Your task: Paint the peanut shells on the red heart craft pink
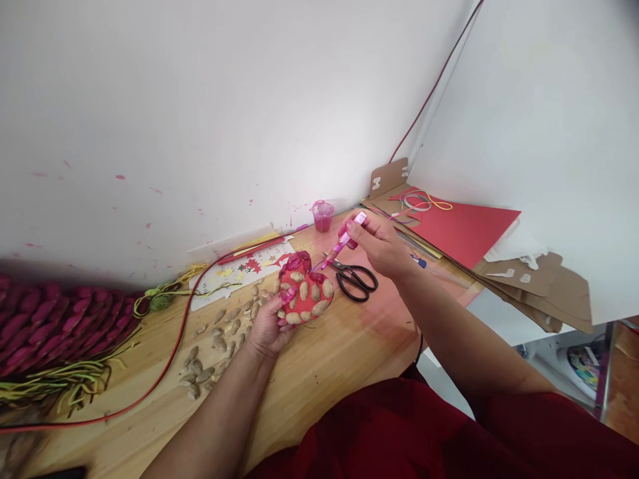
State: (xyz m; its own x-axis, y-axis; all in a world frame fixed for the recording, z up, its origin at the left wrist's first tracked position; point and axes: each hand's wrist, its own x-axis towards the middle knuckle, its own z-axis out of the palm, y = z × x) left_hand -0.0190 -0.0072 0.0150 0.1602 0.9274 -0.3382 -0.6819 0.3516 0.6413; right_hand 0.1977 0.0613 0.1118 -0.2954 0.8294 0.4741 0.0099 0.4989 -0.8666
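My left hand (272, 324) grips a red craft piece (305, 307) by its lower left edge, thumb on top. Whole peanuts in their shells cover its front, and those at the upper part are coated in dark pink paint. In my right hand (375, 243) is a paintbrush (342, 245), its handle smeared pink, with the tip at the upper right of the piece. Pink paint stains the fingers of both hands. Black-handled scissors (356, 283) lie on the table just right of the piece.
Loose peanuts (219, 342) are scattered left of my left hand. A plastic cup of pink paint (322, 217) stands by the wall. A red cable (184, 316) crosses the table. Pink-painted pieces (64, 319) are at far left; red card (464, 229) and cardboard (544, 283) lie right.
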